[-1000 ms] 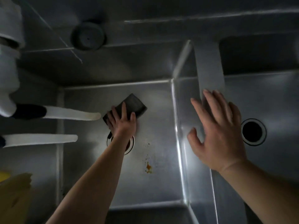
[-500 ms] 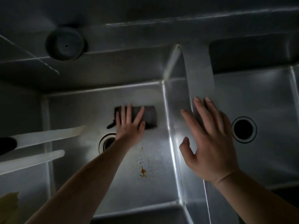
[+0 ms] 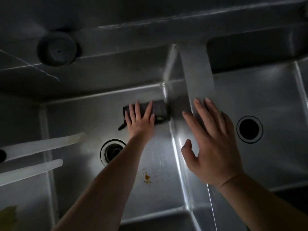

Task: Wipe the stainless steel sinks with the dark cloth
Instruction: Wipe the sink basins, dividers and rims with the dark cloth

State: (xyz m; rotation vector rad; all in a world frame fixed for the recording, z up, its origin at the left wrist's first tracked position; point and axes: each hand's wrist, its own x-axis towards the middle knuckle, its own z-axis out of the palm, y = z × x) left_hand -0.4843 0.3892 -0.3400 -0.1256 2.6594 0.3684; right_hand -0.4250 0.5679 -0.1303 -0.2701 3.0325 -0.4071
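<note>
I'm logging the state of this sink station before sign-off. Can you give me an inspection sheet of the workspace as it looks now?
Surface: left sink floor carries an orange-brown stain with specks, near the divider; its drain is open.
Job's things: dark cloth lies flat on the left sink floor against the divider wall; right sink shows no dirt, drain hole open.
Clutter: two pale rods jut in from the left; something yellow at the bottom left corner.
Grips: left hand presses the cloth with straight fingers; right hand rests flat on the divider.
Cables: nothing seen.
Surroundings: round dark cap on the back ledge; dim lighting.
</note>
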